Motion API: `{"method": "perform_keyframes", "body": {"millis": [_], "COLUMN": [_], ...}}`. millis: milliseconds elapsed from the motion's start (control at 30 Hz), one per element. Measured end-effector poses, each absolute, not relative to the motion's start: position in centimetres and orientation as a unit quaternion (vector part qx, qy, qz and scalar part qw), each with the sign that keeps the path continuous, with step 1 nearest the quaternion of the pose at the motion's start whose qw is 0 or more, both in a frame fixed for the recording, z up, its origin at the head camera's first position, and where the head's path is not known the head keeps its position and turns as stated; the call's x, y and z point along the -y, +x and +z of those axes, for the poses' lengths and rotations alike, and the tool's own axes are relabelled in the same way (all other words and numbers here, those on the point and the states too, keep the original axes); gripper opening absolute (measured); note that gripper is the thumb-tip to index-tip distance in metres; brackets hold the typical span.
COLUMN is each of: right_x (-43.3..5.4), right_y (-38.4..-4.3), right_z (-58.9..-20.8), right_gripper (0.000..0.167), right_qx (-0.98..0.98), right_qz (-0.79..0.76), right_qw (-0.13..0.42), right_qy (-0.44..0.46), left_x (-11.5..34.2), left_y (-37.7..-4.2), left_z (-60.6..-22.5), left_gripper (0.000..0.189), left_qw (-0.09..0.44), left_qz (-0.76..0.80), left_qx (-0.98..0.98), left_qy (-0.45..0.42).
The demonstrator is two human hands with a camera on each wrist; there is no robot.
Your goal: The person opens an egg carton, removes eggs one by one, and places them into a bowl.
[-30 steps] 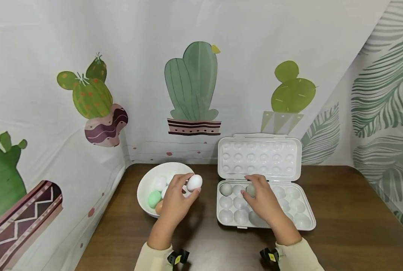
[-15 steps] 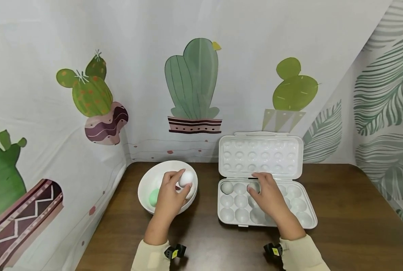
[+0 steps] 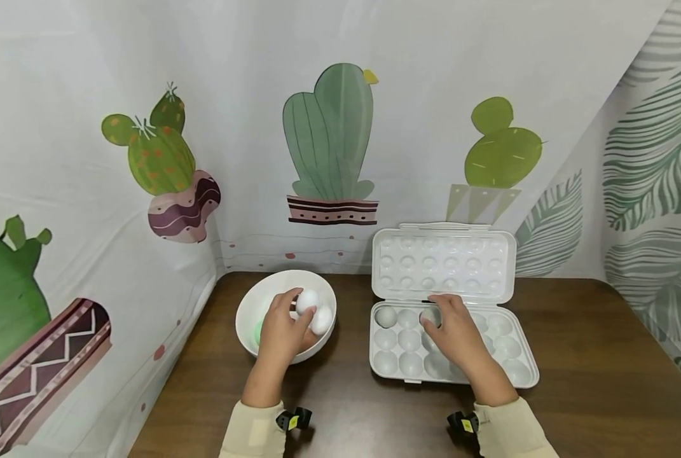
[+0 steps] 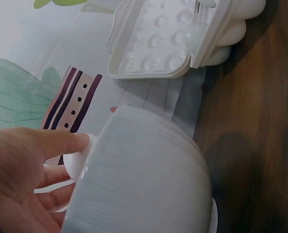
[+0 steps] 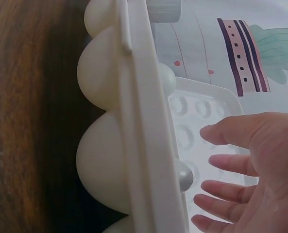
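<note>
My left hand [image 3: 283, 327] pinches a white egg [image 3: 308, 301] between thumb and fingers, over the white bowl [image 3: 248, 312]. The left wrist view shows the thumb on that egg beside the bowl's rim. Inside the bowl are another white egg [image 3: 321, 320], part of a green egg [image 3: 257, 331] and a brown one [image 3: 308, 340]; my hand hides some of the contents. My right hand [image 3: 457, 334] hovers over the opened white egg carton [image 3: 443, 257], fingers spread near a pale grey-green egg [image 3: 430, 316] in the back row. In the right wrist view they stand apart from it.
A second pale egg [image 3: 386, 317] sits in the carton's back left cup. The carton's raised lid stands near the cactus-print cloth [image 3: 420, 127] behind the table. Brown tabletop [image 3: 354, 356] lies between bowl and carton.
My left hand has moved left and down to the bowl, still holding the white egg. My right hand has shifted slightly over the carton, its fingers around the same back-row cup.
</note>
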State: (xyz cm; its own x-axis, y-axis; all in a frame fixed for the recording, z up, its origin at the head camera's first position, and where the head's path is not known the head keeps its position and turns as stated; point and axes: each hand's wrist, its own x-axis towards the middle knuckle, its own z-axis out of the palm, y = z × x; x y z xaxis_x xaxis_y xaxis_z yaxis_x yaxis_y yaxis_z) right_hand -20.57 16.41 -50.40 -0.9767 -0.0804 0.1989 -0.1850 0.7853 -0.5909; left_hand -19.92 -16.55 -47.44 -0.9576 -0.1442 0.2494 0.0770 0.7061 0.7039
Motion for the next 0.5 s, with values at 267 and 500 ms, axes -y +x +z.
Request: {"method": "perform_keyframes", "body": {"millis": [267, 500], "right_x": [-16.62, -16.73], "right_y": [-20.64, -20.68], "right_z": [-50.43, -50.59], "right_gripper": [0.054, 0.055], "right_qx": [0.942, 0.943], "right_qz": [0.319, 0.316], "right_qw": [0.080, 0.074], "right_qy": [0.071, 0.068], "left_x": [16.94, 17.10], "left_y": [-20.23, -20.56], "left_z": [-47.98, -48.25], "left_gripper": [0.047, 0.047], "left_qw": [0.128, 0.115], "left_qz": [-0.377, -0.368], "left_qx": [0.917, 0.922], "left_qy": [0.030, 0.033]}}
